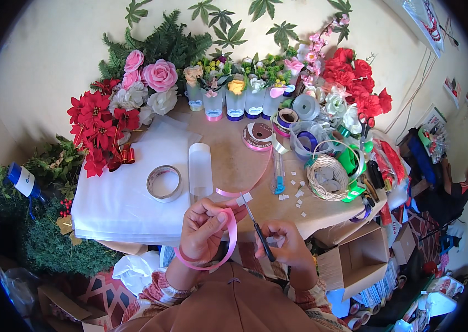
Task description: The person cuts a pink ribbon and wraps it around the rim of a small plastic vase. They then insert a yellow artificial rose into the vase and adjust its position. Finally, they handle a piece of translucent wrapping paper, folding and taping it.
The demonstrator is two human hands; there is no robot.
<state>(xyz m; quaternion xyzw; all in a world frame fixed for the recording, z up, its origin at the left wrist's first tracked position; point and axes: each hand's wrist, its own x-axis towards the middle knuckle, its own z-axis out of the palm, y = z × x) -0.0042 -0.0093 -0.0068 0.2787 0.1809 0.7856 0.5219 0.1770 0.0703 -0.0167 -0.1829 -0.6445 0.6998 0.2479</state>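
My left hand [202, 231] pinches a glossy pink ribbon [233, 239], which loops below the fingers. Another stretch of ribbon runs up from near the fingertips to a pink ribbon spool [257, 136] on the table. In my right hand [287, 243] is a thin metal tool with a black handle [264, 244]; its exact kind is unclear. The tool's tip meets a small white square [244, 198] at my left fingertips. Just beyond stands or lies a frosted clear cylinder [200, 169], beside a roll of tape [164, 183].
Translucent sheets [117, 205] cover the table's left side. Small white squares [299, 193] lie scattered near a wicker basket [328, 180]. Decorated flower cups [236, 103] line the back, between red poinsettias [100, 124] and red flowers [350, 74]. An open cardboard box [355, 260] is at lower right; another person [455, 188] sits far right.
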